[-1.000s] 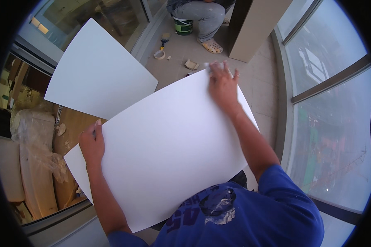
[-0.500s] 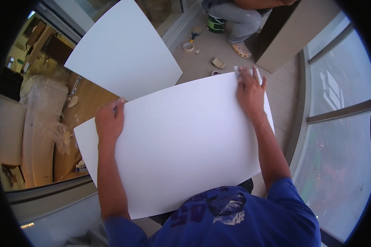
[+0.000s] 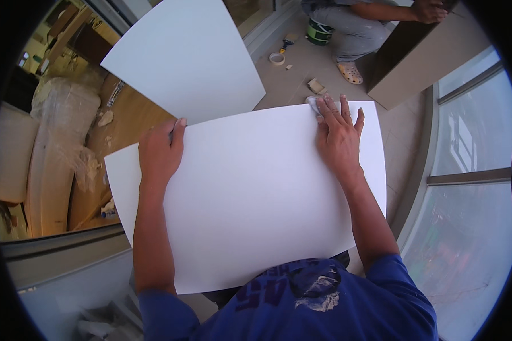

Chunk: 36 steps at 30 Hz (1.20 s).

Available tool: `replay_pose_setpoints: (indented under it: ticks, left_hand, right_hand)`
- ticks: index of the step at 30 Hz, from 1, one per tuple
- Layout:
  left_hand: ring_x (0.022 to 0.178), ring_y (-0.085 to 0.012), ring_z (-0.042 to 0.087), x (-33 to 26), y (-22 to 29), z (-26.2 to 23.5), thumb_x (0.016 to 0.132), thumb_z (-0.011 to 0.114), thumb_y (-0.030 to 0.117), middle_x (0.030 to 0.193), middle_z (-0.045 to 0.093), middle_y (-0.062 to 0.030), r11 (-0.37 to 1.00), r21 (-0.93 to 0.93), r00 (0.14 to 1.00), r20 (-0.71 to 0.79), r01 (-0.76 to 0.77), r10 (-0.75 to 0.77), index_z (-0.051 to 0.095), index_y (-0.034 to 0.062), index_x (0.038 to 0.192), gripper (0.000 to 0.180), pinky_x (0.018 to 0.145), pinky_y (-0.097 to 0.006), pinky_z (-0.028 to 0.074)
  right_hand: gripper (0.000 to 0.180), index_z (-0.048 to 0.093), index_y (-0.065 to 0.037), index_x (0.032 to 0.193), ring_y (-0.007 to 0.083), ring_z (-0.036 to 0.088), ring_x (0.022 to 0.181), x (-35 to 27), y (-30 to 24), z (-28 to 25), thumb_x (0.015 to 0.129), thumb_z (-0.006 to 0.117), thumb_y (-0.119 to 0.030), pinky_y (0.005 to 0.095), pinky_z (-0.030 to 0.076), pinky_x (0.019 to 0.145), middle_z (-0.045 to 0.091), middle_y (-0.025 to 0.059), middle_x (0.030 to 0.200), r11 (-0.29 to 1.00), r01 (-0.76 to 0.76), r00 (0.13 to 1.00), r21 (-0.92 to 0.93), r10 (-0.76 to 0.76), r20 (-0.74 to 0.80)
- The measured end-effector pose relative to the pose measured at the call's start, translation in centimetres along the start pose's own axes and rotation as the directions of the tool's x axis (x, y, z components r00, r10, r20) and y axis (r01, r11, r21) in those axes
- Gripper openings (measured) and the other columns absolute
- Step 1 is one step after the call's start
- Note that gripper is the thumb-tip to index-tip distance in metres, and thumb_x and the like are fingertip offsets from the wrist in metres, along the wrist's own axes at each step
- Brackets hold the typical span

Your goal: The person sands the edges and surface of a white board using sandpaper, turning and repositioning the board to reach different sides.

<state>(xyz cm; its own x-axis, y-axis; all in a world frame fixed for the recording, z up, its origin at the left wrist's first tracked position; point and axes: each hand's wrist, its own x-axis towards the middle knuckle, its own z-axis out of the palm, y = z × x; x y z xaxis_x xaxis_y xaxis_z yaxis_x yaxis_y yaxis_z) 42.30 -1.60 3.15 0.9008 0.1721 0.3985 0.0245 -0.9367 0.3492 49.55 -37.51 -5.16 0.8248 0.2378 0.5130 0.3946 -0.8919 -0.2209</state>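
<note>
A large white panel [image 3: 256, 199] lies before me, its near edge against my blue shirt. My left hand [image 3: 160, 149] grips the panel's far edge toward the left, thumb on top and the other fingers curled out of sight. On the far edge near the right corner, my right hand [image 3: 339, 133] presses a crumpled whitish cloth-like wad [image 3: 312, 103]. Its fingers reach over the edge, somewhat apart, and cover most of the wad. Just beyond my left hand, a second white panel [image 3: 188, 62] stands tilted.
A masking tape roll [image 3: 277, 58], a brush [image 3: 288, 41] and a small beige block [image 3: 317, 86] are on the tiles. Beyond, a seated person's hand [image 3: 429, 10] touches a brown board [image 3: 432, 51] near a green bucket [image 3: 320, 32]. Glass panes [image 3: 472, 227] stand right; plastic-wrapped furniture [image 3: 62, 125] stands left.
My right hand has slid left along the panel's far edge with the wad, away from the corner. My left hand keeps its grip. The other person's hand now shows on the brown board.
</note>
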Motion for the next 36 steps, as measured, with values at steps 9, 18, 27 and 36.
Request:
replay_pose_setpoints:
  ticks: [9,18,27,36]
  left_hand:
    - [0.055,-0.0375,0.048,0.3,0.0,0.3,0.104,0.064,0.029,0.057,0.051,-0.0194,0.999,-0.029,0.999,0.017,-0.041,0.041,0.06,-0.0039,0.071,0.047,0.058,-0.048,0.04]
    - [0.053,-0.0372,0.047,0.3,0.3,0.5,0.104,0.064,0.029,0.056,0.051,-0.0197,1.0,-0.027,0.999,0.049,-0.014,0.015,0.061,-0.0039,0.071,0.047,0.057,-0.047,0.04]
    - [0.056,-0.0391,0.048,0.3,0.9,0.0,0.105,0.062,0.03,0.058,0.052,-0.0195,0.998,-0.017,0.995,0.084,0.058,-0.057,0.061,-0.0038,0.072,0.047,0.062,-0.048,0.041]
    - [0.057,-0.0387,0.047,0.0,0.5,-0.3,0.105,0.063,0.03,0.061,0.054,-0.02,0.999,-0.027,0.999,0.045,0.021,-0.02,0.062,-0.0034,0.074,0.045,0.063,-0.048,0.041]
  right_hand:
    - [0.046,0.065,-0.012,0.142,0.0383,0.042,0.152,0.9,-8.5,-0.2,0.096,0.062,-0.01,0.0732,0.015,0.122,0.06,0.0109,0.152,0.967,0.145,0.984,0.208,-0.163,0.071]
    - [0.044,0.064,-0.009,0.141,0.0364,0.043,0.151,0.9,-9.6,-0.1,0.097,0.063,-0.011,0.0727,0.015,0.123,0.059,0.0114,0.153,0.96,0.161,0.983,0.23,-0.177,0.054]
    - [0.041,0.066,-0.006,0.138,0.0388,0.044,0.151,1.1,-6.9,-0.3,0.097,0.06,-0.009,0.0752,0.019,0.119,0.06,0.0129,0.151,0.99,0.098,0.993,0.103,-0.104,0.054]
    - [0.047,0.065,-0.014,0.141,0.0365,0.045,0.149,0.2,-2.9,0.2,0.094,0.065,-0.008,0.0732,0.02,0.12,0.059,0.009,0.152,0.995,0.074,0.996,0.07,-0.077,0.034]
